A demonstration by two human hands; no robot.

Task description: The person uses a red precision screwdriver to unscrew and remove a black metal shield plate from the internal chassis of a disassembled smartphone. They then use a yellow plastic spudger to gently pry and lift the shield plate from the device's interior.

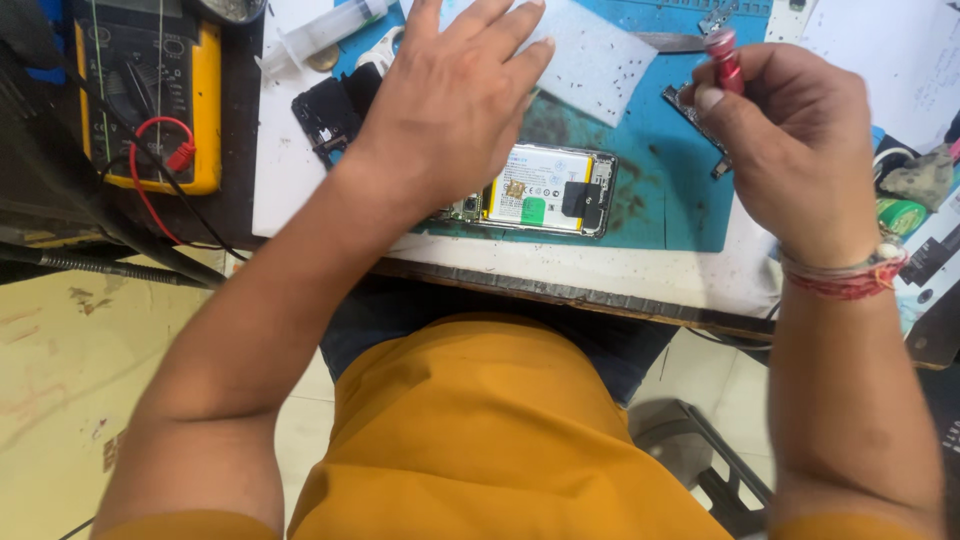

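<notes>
An opened phone (548,190) with its back off lies on a teal mat (660,200), its battery showing. My left hand (455,100) hovers flat above the phone's upper end, fingers spread, reaching toward a white sheet (595,60) dotted with tiny dark specks. My right hand (790,140) grips a small red-handled screwdriver (722,55), tip pointing down toward a dark part (690,105) on the mat. Black phone parts (325,115) sit left of my left hand.
A yellow multimeter (150,90) with red and black leads lies at the far left. A plastic syringe (325,35) rests near the top. Metal tweezers (670,42) lie by the white sheet. Clutter and a green item (900,215) crowd the right edge.
</notes>
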